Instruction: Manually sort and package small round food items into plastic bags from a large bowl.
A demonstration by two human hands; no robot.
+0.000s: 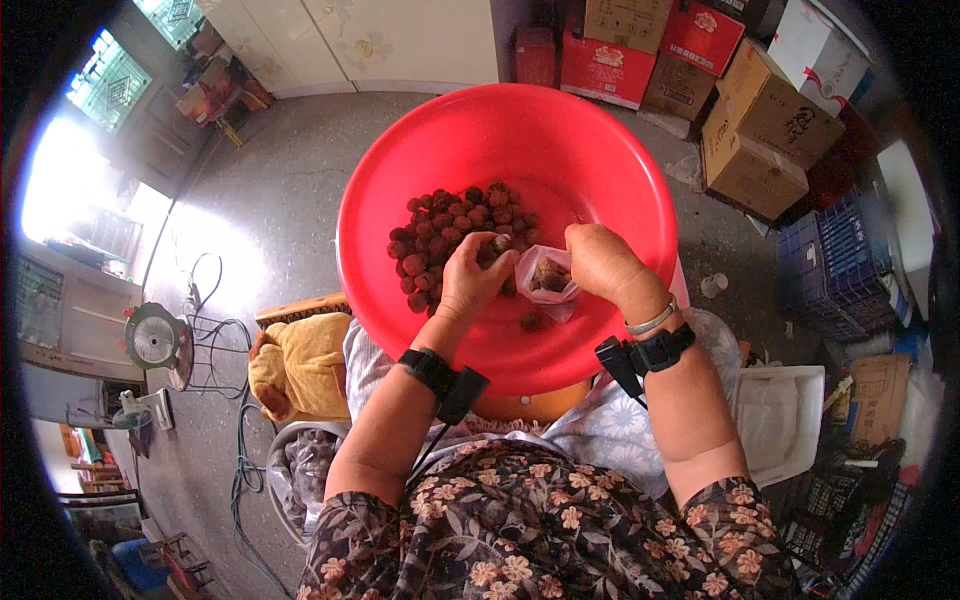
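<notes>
A large red plastic basin (510, 135) rests before me over my lap. Inside it, on the left, lies a pile of round, dark reddish-brown balls (442, 232). My left hand (478, 274) is over the pile's right edge, its thumb and fingers closed on a small round item (501, 242). My right hand (607, 262) grips the rim of a small translucent plastic bag (534, 270), which stands with its mouth up and holds some brownish round pieces (552, 277). One loose ball (531, 322) lies below the bag.
Cardboard boxes (772, 135) stand at the upper right, above blue plastic crates (832, 262). A white tray (780, 420) lies at my right. To my left are a yellow plush item (307, 367), a tub with plastic bags (274, 457), cables (240, 465) and a fan (154, 336).
</notes>
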